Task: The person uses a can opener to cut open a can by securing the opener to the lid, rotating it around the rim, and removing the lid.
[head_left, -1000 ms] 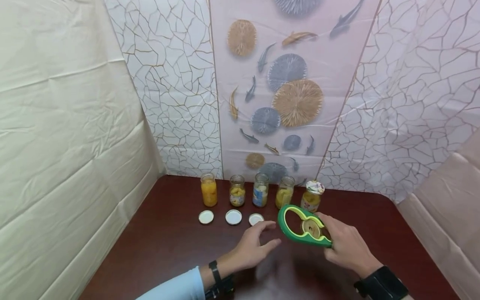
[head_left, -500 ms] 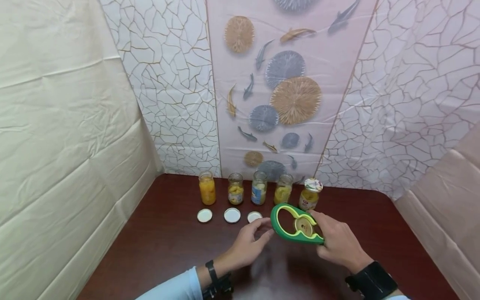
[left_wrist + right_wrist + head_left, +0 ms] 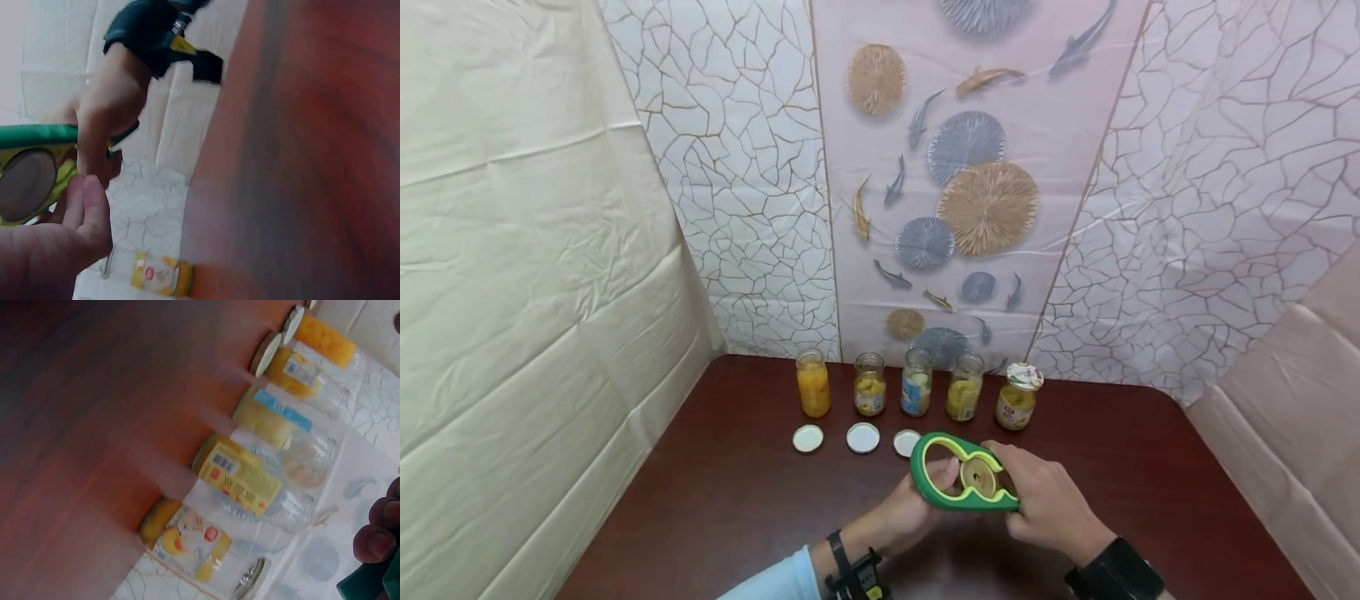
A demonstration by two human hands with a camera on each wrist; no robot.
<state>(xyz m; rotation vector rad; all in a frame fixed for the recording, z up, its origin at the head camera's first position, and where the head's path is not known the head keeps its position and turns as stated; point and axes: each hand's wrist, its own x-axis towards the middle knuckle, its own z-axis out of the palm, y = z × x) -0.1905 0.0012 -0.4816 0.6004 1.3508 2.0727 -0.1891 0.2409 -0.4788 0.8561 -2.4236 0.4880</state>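
My right hand [image 3: 1045, 500] grips the narrow end of a green jar opener [image 3: 925, 492] with lime-green inner edges. A gold jar lid [image 3: 978, 477] sits in the opener's smaller notch. My left hand [image 3: 910, 512] reaches in under the opener from the left, and a fingertip shows through the large loop beside the lid. In the left wrist view, the left fingertips [image 3: 92, 187] are right by the opener and the right hand's fingers, loosely bent. At the right wrist view's edge, right fingertips [image 3: 375, 540] show above a green piece of the opener.
Along the table's back stand several open jars of yellow fruit, from an orange-filled jar [image 3: 814, 387] to a yellow-labelled one [image 3: 964, 396]. A capped jar [image 3: 1017, 404] ends the row at right. Lids lie in front, including a white lid [image 3: 863, 437], on the dark red table [image 3: 737, 500].
The opener, with the lid in it, has moved left and toward the person in my right hand. My left hand has moved from beside the opener to under it.
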